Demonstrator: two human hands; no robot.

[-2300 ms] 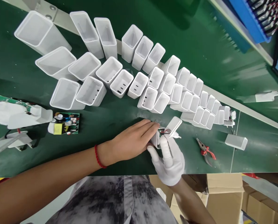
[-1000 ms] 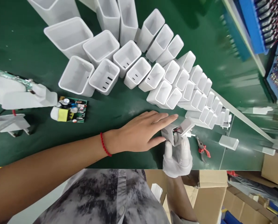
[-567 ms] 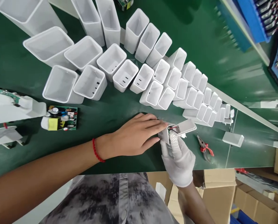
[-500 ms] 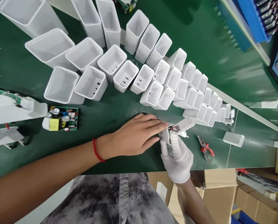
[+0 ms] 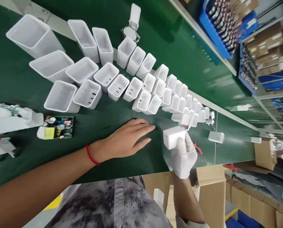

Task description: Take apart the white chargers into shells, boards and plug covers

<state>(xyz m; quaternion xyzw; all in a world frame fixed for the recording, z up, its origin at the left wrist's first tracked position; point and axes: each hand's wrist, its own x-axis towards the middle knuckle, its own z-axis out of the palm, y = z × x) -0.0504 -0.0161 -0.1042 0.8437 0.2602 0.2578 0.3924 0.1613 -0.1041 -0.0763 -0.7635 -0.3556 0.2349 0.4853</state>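
My right hand (image 5: 183,156), in a white glove, is closed round a white plastic charger housing (image 5: 173,136) and lifts it over the green bench. A white end cap (image 5: 187,120) stands out from the housing's far end. Bare, with a red cord bracelet at the wrist, my left hand (image 5: 126,139) rests over the bench with its fingers stretched out, holding nothing, a short gap left of the housing. Red-handled pliers (image 5: 198,148) lie partly hidden behind the gloved hand.
Rows of open white housings (image 5: 117,87) run diagonally across the green bench (image 5: 113,120). To the left lies a circuit board (image 5: 60,126) with a yellow transformer beside a white plug (image 5: 0,148). A blue tray (image 5: 215,28) sits at upper right; cardboard boxes (image 5: 211,196) stand below the bench edge.
My left hand has let go of the housing and moved slightly left. My right hand has turned the housing, so its closed white side now shows. The view has shifted too.
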